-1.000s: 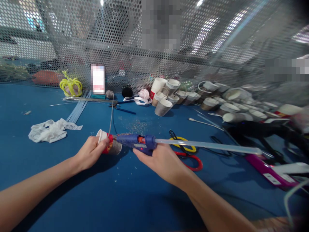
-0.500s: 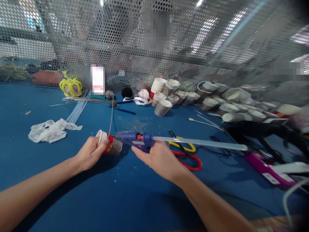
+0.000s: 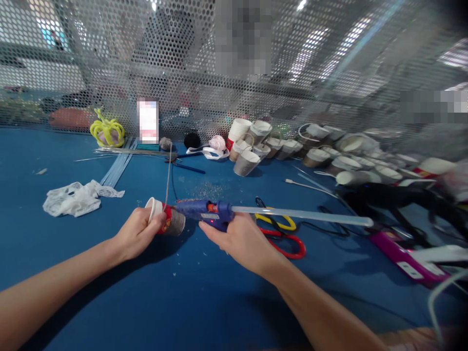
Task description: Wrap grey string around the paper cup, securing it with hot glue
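Observation:
My left hand (image 3: 141, 231) is closed around a small paper cup (image 3: 178, 223), tilted with its white rim to the left. Grey yarn is wound over the cup's lower part, and a red band shows above it. A strand of grey yarn (image 3: 168, 175) runs from the cup up to a small grey yarn ball (image 3: 165, 143). My right hand (image 3: 241, 239) grips a blue glue gun (image 3: 204, 209), its nozzle at the cup's side; whether it touches I cannot tell. A long clear glue stick (image 3: 303, 216) sticks out of the gun's back.
Scissors with red and yellow handles (image 3: 298, 247) lie right of my right hand. Many wrapped cups (image 3: 246, 163) stand along the mesh screen. A purple power strip (image 3: 398, 256) lies at right, white lace (image 3: 73, 199) at left. Pliers (image 3: 190, 168) and a phone (image 3: 148, 121) are behind.
Hardly anything differs. The glue gun's nozzle and the cup stay almost in place, and the yarn strand leans slightly further left.

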`<state>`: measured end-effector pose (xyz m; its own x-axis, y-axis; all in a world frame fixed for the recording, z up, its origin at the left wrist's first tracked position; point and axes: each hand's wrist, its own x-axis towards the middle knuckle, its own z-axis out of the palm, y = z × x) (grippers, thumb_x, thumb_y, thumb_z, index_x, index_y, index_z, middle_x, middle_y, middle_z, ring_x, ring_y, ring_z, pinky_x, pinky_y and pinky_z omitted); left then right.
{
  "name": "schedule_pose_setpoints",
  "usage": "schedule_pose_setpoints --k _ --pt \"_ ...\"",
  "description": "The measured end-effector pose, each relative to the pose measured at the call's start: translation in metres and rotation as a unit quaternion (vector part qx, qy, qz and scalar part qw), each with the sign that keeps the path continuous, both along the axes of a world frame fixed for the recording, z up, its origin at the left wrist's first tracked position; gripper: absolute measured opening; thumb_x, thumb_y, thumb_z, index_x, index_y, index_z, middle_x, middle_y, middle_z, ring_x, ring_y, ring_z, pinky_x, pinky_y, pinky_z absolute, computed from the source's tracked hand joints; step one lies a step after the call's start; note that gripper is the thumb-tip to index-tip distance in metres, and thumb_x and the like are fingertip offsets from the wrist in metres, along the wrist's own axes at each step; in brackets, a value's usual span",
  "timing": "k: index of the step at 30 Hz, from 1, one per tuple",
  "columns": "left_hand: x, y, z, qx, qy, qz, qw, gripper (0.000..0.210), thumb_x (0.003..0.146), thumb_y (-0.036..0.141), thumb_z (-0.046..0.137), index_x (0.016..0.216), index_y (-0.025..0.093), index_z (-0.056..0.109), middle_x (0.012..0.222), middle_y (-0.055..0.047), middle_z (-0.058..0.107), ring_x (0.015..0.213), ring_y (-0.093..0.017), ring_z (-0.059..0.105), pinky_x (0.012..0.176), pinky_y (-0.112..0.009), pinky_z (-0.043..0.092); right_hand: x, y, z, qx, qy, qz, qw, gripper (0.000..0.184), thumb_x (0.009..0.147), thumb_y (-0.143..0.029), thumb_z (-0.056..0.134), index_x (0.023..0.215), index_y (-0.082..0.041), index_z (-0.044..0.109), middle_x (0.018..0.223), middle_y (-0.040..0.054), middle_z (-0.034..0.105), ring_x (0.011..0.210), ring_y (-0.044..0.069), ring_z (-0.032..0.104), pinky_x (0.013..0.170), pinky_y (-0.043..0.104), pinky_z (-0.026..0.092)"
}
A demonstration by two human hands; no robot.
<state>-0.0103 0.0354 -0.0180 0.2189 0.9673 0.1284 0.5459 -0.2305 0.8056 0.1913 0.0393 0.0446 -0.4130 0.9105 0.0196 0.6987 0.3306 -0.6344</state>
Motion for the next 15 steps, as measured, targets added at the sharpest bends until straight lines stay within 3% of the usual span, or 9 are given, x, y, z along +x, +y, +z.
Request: schedule_pose_setpoints --k 5,15 --pt "0.0003 -0.0015 0.002 0.007 0.0 0.004 1.0 0.033 0.078 0.032 0.031 0.054 0.014 0.047 0.049 0.003 0.039 0.046 -0.009 0.035 0.047 -0.02 0.033 -0.0002 0.0004 0.0 -0.011 0.007 -0.006 1.0 0.015 0.071 -0.025 0.045 0.061 -0.016 0.052 0.041 -0.0053 0.042 0.039 0.008 0.041 0.043 0.019 0.036" --pt "-0.0011 0.0008 0.0001 -0.025 -0.048 0.023 0.998 0.034 0.076 0.034 0.033 0.055 0.013 0.051 0.047 0.002 0.044 0.046 -0.01 0.039 0.045 -0.021 0.034 0.0002 -0.0057 0.0006 0.028 -0.029 0.002 0.999 0.013 0.072 -0.026 0.046 0.072 -0.017 0.055 0.065 0.0001 0.058 0.058 0.012 0.051 0.057 0.021 0.041"
